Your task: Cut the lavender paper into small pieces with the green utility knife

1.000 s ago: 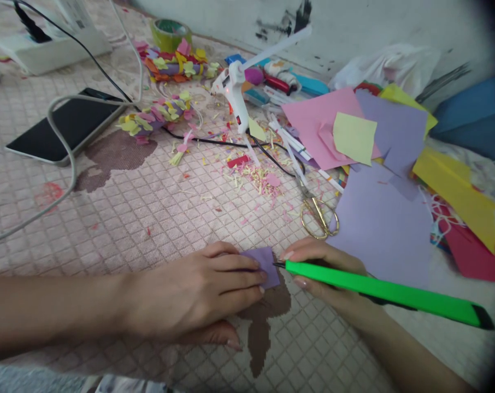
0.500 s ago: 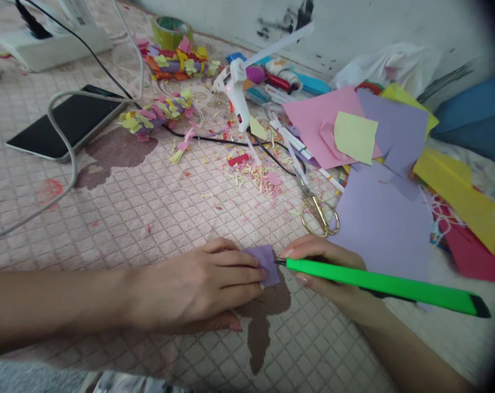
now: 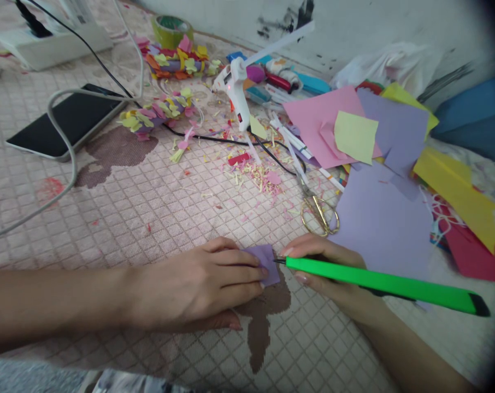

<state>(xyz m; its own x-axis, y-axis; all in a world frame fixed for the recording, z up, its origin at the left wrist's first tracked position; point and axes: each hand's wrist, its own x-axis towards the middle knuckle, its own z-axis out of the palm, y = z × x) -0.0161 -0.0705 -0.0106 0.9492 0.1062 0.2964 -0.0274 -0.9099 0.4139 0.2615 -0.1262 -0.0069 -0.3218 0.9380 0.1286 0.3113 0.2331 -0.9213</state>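
A small square of purple paper (image 3: 267, 267) lies on the quilted cloth (image 3: 182, 213), over a brown patch. My left hand (image 3: 206, 284) rests flat on it with fingers stretched out, pressing it down and hiding its left part. My right hand (image 3: 333, 273) is closed around a bright green utility knife (image 3: 378, 281). The dark, thin tip of the knife points left, at the right edge of the purple square; whether it touches the paper I cannot tell. Gold-handled scissors (image 3: 319, 213) lie just above my right hand.
A white glue gun (image 3: 237, 93) stands behind, its cord (image 3: 223, 141) crossing the cloth among paper scraps (image 3: 255, 172). To the right lie purple sheets (image 3: 387, 218), pink paper (image 3: 321, 131) and yellow paper (image 3: 456, 185). At left are a tablet (image 3: 67, 123) and power strip (image 3: 54, 46).
Almost nothing differs. The green knife and my right hand have shifted very slightly; my left hand keeps its place on the purple paper.
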